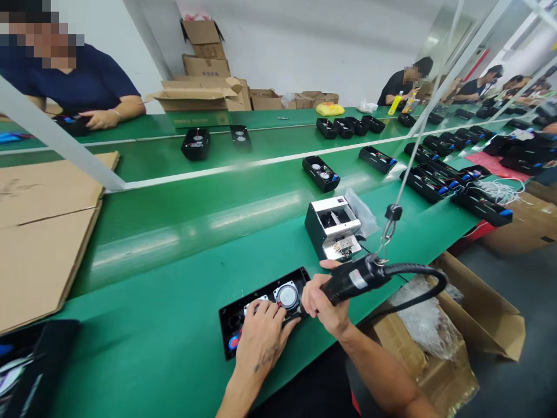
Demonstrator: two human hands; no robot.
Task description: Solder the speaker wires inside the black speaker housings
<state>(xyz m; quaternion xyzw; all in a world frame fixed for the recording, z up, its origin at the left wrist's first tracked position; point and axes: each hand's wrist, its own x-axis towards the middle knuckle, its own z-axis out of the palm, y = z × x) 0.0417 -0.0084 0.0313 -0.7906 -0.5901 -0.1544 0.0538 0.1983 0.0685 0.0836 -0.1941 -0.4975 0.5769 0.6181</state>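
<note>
A black speaker box (228, 345) lies open side up on the green bench in front of me. A round silver speaker driver (287, 296) shows inside it, with a second one partly covered by my fingers and a blue-and-red part (234, 342) at the left end. My left hand (262, 329) is bent over the box's near wall, fingers curled inside and thumb towards the right. In my right hand (325, 305) is a black electric screwdriver (354, 280), hanging from a cord and tilted down towards the box. Its tip is hidden by my hands.
Behind the box stands a screw feeder (333, 226) beside a plastic bag (361, 212). Several black boxes (322, 173) line the belt and bench. Flat cardboard (43, 232) lies left; open cartons (478, 313) stand lower right. Co-workers (87, 81) sit opposite.
</note>
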